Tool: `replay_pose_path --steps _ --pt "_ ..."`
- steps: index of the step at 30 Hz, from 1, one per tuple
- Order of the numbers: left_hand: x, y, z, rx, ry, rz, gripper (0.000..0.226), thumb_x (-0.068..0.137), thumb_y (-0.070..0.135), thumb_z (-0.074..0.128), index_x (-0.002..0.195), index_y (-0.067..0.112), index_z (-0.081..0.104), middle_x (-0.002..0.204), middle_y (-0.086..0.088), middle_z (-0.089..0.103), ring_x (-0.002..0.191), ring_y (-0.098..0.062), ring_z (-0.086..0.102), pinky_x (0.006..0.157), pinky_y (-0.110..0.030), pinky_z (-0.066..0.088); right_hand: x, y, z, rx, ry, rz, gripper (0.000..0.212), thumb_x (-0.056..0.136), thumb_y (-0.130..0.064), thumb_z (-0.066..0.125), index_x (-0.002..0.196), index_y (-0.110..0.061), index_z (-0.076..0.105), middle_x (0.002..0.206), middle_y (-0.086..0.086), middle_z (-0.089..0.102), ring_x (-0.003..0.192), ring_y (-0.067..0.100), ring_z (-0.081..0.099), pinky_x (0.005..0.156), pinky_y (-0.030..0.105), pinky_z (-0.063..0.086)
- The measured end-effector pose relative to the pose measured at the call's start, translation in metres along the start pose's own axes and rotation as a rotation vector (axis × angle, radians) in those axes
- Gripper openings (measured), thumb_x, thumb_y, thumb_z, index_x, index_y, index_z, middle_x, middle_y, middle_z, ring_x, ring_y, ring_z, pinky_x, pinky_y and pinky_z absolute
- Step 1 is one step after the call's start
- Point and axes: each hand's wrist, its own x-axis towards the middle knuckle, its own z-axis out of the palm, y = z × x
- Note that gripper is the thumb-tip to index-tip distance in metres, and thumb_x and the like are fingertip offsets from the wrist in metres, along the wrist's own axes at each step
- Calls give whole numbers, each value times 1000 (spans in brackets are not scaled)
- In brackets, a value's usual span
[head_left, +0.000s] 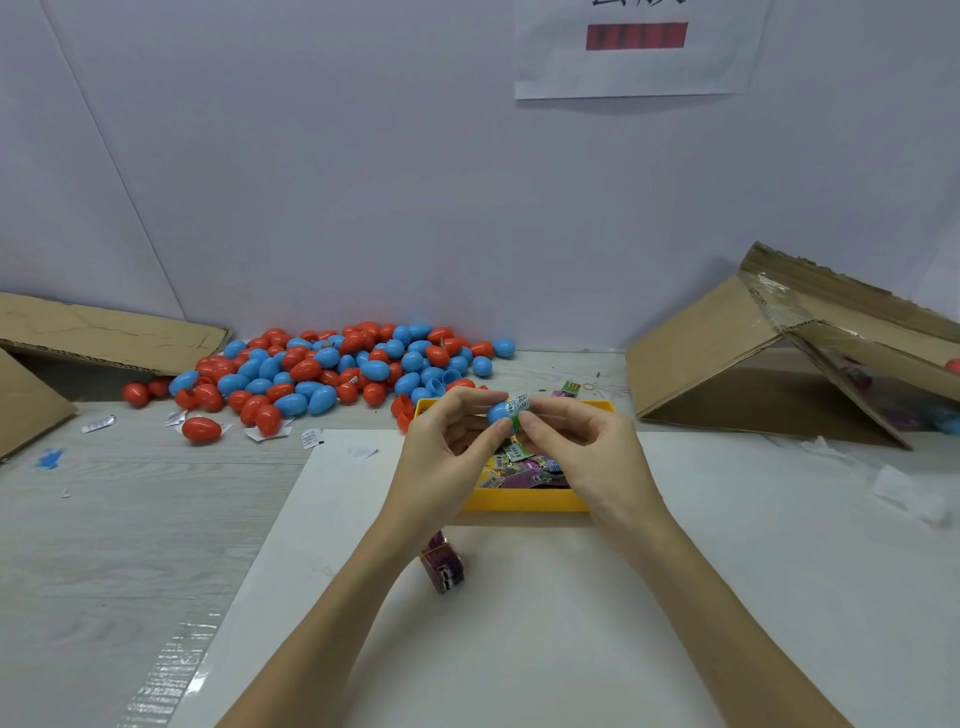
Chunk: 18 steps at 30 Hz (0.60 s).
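Note:
Above a yellow tray (524, 501), both my hands meet around one small blue plastic egg shell (500, 412). My left hand (451, 457) pinches the blue shell between thumb and fingers. My right hand (582, 447) pinches a green and white packet (519, 410) that sticks out of the shell's right end. The tray holds several small printed packets (524, 467) in purple, yellow and green. A purple packet (444, 564) lies on the white sheet (519, 623) under my left wrist.
A pile of red and blue plastic eggs (332, 366) covers the table's far left side by the wall. Paper slips (265, 431) lie scattered near it. A cardboard box (769, 358) lies tipped at the right, another cardboard piece (78, 332) at the left.

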Motion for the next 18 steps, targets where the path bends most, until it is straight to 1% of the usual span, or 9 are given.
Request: replay_pose_path --steps 2,4,6,9,12,15,18 --pt "0 0 0 -12 -8 16 31 92 13 74 123 15 69 109 6 76 102 -9 72 87 -24 59 0 0 0 28 0 20 19 90 -15 77 105 -27 74 99 -8 80 92 12 77 75 17 58" --pt "0 0 1 -6 -13 56 37 89 13 77 126 16 69 111 3 75 101 -15 73 87 -26 60 0 0 0 74 7 51 18 91 -14 76 107 -22 74 99 -6 80 94 13 77 76 19 59" --pt "0 0 2 78 9 139 43 87 16 80 129 17 68 114 1 71 98 -18 71 88 -27 58 0 -2 0 158 -22 123 19 92 -14 74 111 -14 74 101 0 80 98 17 76 79 22 60" --pt "0 -2 1 220 28 267 49 89 14 77 136 18 64 115 5 65 96 -19 65 87 -25 56 1 -6 -1 359 -134 278 25 97 -17 68 119 -5 69 111 11 77 105 23 74 85 28 60" --pt "-1 -2 2 334 36 358 55 89 14 77 141 14 59 117 7 66 101 -14 65 91 -25 54 1 -11 -3 463 -182 368 37 94 -19 71 125 0 67 118 15 75 104 24 74 87 31 61" --pt "-1 -1 1 355 64 414 48 88 16 79 133 13 63 119 6 69 110 -9 64 94 -29 54 0 -13 -4 496 -178 410 46 87 -21 76 126 2 66 120 14 74 102 23 73 89 31 61" --pt "0 -1 -1 353 63 434 44 88 19 78 131 13 67 122 5 70 117 -15 62 98 -36 53 0 -15 -4 559 -198 465 47 88 -20 75 128 2 67 120 16 72 101 25 72 87 31 61"
